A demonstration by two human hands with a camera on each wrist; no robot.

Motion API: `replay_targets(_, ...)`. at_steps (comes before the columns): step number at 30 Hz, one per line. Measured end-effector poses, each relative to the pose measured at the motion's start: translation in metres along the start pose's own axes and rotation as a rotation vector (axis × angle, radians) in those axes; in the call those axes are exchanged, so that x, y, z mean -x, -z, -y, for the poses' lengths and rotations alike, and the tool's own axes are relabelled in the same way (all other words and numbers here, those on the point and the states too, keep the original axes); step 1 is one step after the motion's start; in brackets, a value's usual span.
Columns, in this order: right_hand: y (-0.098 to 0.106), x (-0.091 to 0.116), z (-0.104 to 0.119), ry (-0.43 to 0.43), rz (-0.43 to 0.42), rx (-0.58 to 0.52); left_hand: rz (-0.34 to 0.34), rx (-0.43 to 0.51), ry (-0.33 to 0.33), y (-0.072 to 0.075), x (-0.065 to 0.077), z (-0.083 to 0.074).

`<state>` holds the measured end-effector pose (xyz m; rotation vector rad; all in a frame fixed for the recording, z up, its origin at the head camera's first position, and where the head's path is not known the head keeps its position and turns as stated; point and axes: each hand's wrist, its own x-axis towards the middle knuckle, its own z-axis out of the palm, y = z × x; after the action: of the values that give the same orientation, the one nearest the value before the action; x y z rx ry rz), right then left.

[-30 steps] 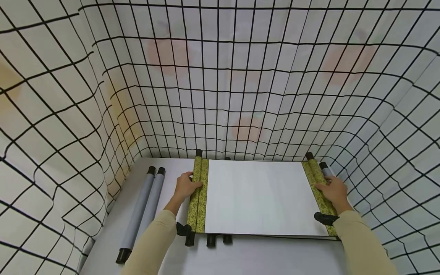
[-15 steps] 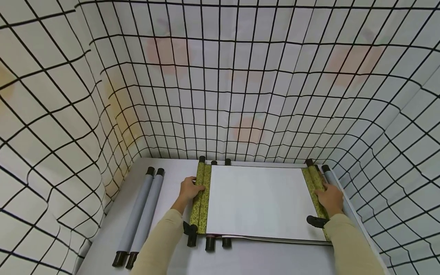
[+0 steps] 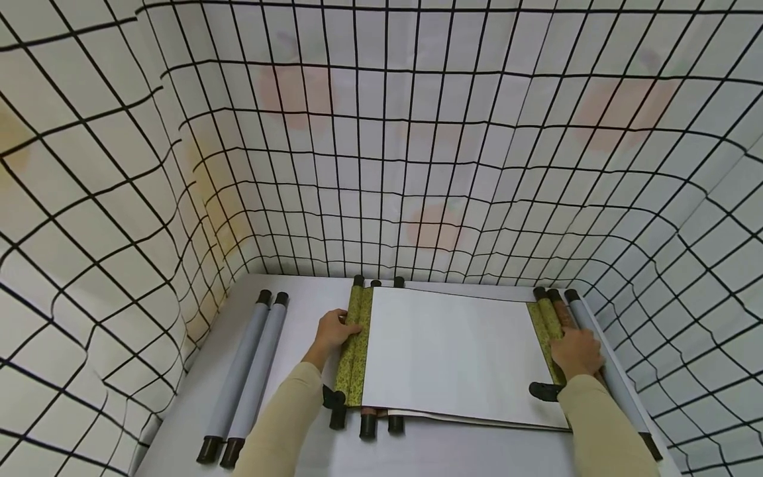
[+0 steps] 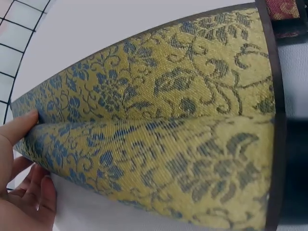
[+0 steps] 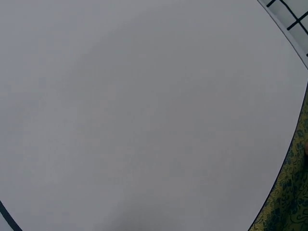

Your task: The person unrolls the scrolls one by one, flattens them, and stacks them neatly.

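Note:
An unrolled hanging scroll (image 3: 459, 358) shows blank white paper between two yellow-green brocade ends. My left hand (image 3: 332, 332) grips its left roller end (image 3: 344, 368), thumb on top and fingers underneath. In the left wrist view the brocade (image 4: 159, 86) has a dark blue floral pattern, and my left hand (image 4: 24, 192) pinches its far part. My right hand (image 3: 577, 351) holds the right roller end (image 3: 548, 318), fingers curled over it. Beside that hand lies a reddish-brown scroll (image 3: 561, 310), partly covered by it. White paper (image 5: 144, 120) fills most of the right wrist view.
Two grey-blue rolled scrolls (image 3: 238, 377) with black knobs lie at left on the white table (image 3: 465, 457). Another grey-blue scroll (image 3: 614, 371) lies along the right edge. Black knobs (image 3: 368, 424) of other scrolls stick out under the paper. Black grid netting (image 3: 417, 165) surrounds the table.
The unrolled scroll and both hands have shifted slightly nearer the body; its left end has moved right. The reddish-brown scroll beside the right hand now shows more. Both hands keep their hold.

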<state>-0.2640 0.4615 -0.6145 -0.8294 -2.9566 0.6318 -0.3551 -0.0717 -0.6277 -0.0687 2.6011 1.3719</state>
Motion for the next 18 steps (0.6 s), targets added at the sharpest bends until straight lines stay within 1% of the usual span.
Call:
replay_targets(3,-0.004,-0.001,-0.004,0.015,0.01,-0.006,0.009,-0.005,-0.007,-0.001,0.002,0.002)
replay_targets(8,-0.005,-0.005,-0.01,0.032,0.031,-0.027,0.025,-0.025,-0.017,-0.001,0.003,0.004)
replay_targets(11,-0.005,-0.006,-0.014,0.047,0.041,-0.032,0.024,-0.027,-0.008,-0.003,0.002,0.006)
replay_targets(14,-0.003,-0.006,-0.015,0.07,0.048,-0.036,0.028,-0.019,0.008,-0.004,0.0,0.007)
replay_targets(18,-0.001,-0.01,-0.016,0.097,0.062,-0.049,0.06,0.035,0.017,0.0,-0.001,0.004)
